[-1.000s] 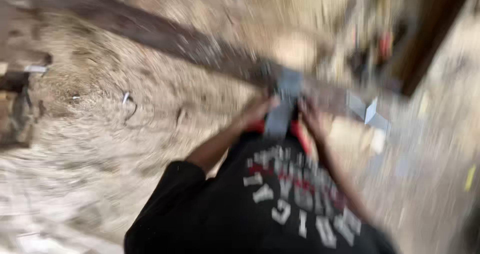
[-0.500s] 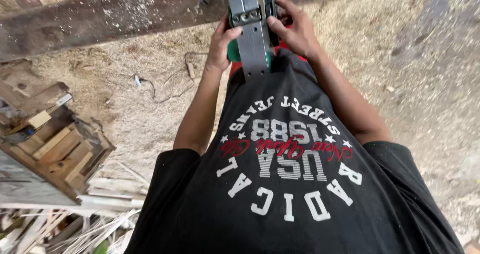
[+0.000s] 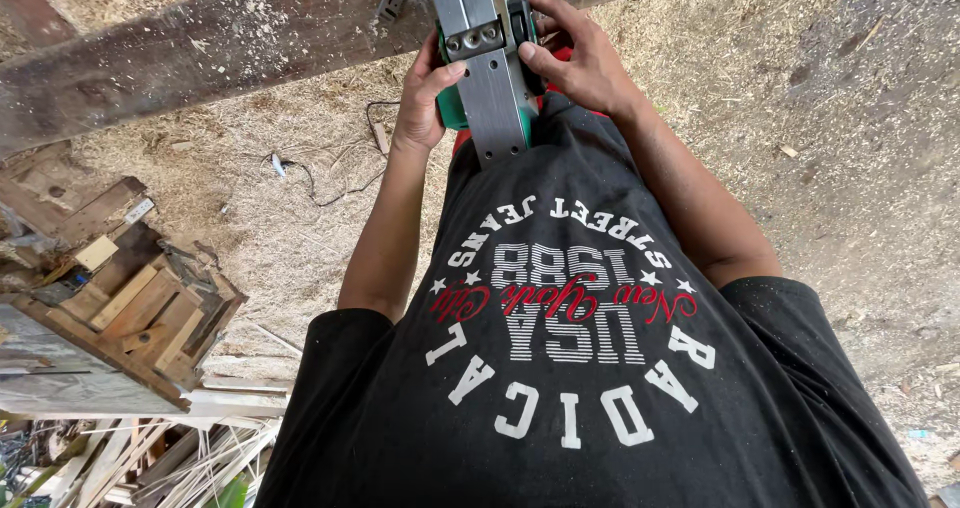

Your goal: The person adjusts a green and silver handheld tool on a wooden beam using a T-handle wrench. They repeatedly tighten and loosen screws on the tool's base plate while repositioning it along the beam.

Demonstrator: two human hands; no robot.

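I look straight down my black printed shirt at a green power planer (image 3: 487,68) turned so its grey metal sole faces up. My left hand (image 3: 422,93) grips its left side, thumb on the green body. My right hand (image 3: 575,58) wraps the right side, fingers over the black housing. The tool sits just in front of a long dark wooden beam (image 3: 200,53) dusted with shavings, which crosses the top of the view.
Sawdust and shavings cover the ground (image 3: 850,148). A thin black cable (image 3: 330,183) lies on it left of my arm. A stack of short wood offcuts (image 3: 130,303) and thin strips (image 3: 150,458) fills the lower left.
The view swung from a blurred sideways look to a steady downward one. Over the last half second the tool and both hands stay put.
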